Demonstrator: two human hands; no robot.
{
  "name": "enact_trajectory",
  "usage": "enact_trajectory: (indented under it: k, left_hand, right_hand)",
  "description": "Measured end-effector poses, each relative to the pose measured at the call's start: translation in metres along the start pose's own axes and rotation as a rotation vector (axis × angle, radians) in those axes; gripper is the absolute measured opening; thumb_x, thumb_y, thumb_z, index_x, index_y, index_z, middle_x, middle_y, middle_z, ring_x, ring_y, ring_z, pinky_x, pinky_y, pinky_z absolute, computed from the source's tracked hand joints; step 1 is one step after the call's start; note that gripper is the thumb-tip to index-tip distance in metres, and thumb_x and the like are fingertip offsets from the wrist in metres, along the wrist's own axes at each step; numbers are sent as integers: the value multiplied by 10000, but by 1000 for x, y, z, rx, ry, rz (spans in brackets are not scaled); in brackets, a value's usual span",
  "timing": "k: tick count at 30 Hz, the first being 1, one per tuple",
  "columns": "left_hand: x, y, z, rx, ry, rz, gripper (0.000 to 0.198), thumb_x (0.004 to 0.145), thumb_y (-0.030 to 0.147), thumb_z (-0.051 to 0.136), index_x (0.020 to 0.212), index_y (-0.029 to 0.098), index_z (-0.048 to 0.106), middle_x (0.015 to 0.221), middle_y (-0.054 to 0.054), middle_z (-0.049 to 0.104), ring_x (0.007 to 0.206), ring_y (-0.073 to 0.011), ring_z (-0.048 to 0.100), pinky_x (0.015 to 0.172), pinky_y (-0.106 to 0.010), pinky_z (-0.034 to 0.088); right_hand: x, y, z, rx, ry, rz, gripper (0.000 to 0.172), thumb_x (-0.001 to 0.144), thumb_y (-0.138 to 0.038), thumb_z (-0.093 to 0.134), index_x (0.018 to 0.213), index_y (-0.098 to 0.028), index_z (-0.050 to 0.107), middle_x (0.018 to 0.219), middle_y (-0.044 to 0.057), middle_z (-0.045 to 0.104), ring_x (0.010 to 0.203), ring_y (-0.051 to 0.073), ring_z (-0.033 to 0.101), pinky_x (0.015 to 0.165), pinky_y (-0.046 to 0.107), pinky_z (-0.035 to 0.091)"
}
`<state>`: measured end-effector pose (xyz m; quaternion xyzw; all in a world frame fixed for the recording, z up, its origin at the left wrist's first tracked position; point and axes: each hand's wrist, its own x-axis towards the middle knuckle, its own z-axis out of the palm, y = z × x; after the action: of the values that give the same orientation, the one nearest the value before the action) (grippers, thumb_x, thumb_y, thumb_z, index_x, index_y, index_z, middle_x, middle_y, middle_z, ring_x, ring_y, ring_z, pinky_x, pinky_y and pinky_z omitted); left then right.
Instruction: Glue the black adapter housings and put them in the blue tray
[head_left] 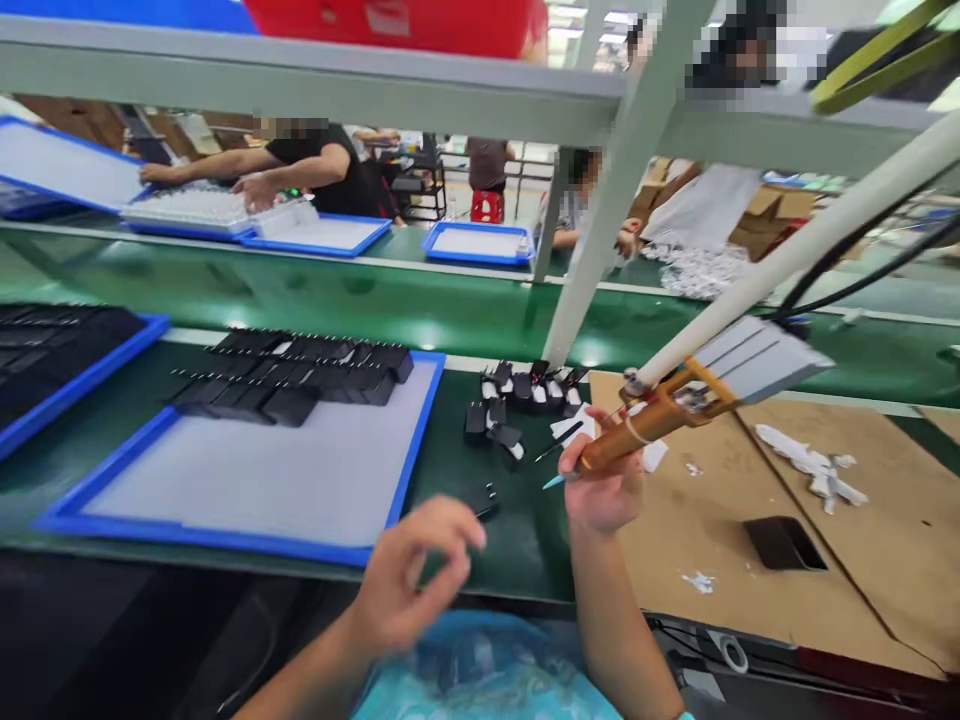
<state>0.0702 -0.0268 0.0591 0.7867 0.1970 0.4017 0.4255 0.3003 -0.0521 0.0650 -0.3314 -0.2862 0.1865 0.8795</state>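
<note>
My right hand (604, 484) is closed round a brown pen-shaped tool (645, 428) with a thin tip pointing left; a white hose and black cables run up from it to the right. My left hand (415, 572) hovers near the table's front edge with fingers curled, thumb and forefinger close together just beside a small black part (486, 499); whether it touches the part is unclear. A loose pile of small black parts (517, 400) lies on the green mat ahead of both hands.
A blue-rimmed tray (247, 470) with rows of black parts stands to the left, another blue tray (71, 385) further left. Cardboard sheet (787, 480) with white scraps lies right. A slanted frame post (600, 240) rises mid-table. People work across the far green bench.
</note>
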Motion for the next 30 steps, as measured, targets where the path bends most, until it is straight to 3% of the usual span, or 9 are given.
enact_trajectory:
  k: [4, 9, 14, 18, 24, 27, 30]
  left_hand:
    - [23, -37, 8, 250, -44, -55, 226, 953, 221, 489, 1150, 252, 596, 1185, -68, 654, 1157, -221, 573, 1006, -423, 462]
    - [29, -46, 29, 335, -248, -106, 343, 966, 284, 470, 1299, 280, 556, 1346, -44, 587, 1253, -206, 524, 1079, -401, 417]
    - [24, -54, 43, 283, -217, -173, 280, 975, 301, 442, 1188, 281, 623, 1283, -47, 632, 1147, -204, 602, 1011, -388, 467]
    - [21, -59, 51, 370, -172, -131, 271, 980, 267, 400, 1093, 249, 645, 1197, -70, 646, 1083, -207, 605, 943, -363, 486]
    - [25, -57, 57, 651, -309, -139, 224, 910, 319, 549, 1118, 276, 619, 1011, -71, 630, 891, -232, 599, 762, -338, 489]
    - [28, -56, 53, 550, -293, -190, 181, 906, 287, 543, 1070, 270, 618, 937, -52, 604, 878, -220, 587, 772, -327, 477]
    - [29, -58, 47, 138, -128, -403, 252, 910, 387, 541, 1130, 265, 555, 930, -33, 601, 861, -202, 601, 767, -321, 490]
  right_hand:
    - [2, -2, 0, -39, -19, 4, 364, 836, -486, 435, 1141, -303, 514, 1021, 14, 646, 389, 72, 529, 327, 231, 340]
    - [1, -4, 1, -41, -22, -10, 359, 838, -474, 440, 1140, -294, 515, 1027, 24, 634, 385, 73, 526, 315, 233, 335]
    - [0, -4, 0, -74, -29, 5, 358, 837, -495, 430, 1124, -300, 519, 1033, 28, 621, 395, 67, 520, 325, 233, 350]
    - [-1, -5, 0, -80, -26, -7, 388, 834, -509, 436, 1150, -297, 513, 1028, 44, 617, 399, 71, 521, 309, 228, 338]
    - [-2, -6, 0, -47, -49, 3, 369, 850, -469, 432, 1155, -290, 534, 1029, 53, 618, 403, 81, 524, 310, 235, 326]
    - [-1, -6, 0, -46, -46, 2, 376, 845, -477, 440, 1157, -290, 533, 1027, 53, 631, 411, 88, 529, 324, 247, 352]
    - [0, -7, 1, -44, -32, 17, 382, 826, -490, 464, 1149, -294, 524, 1025, 43, 633, 402, 85, 535, 324, 240, 346]
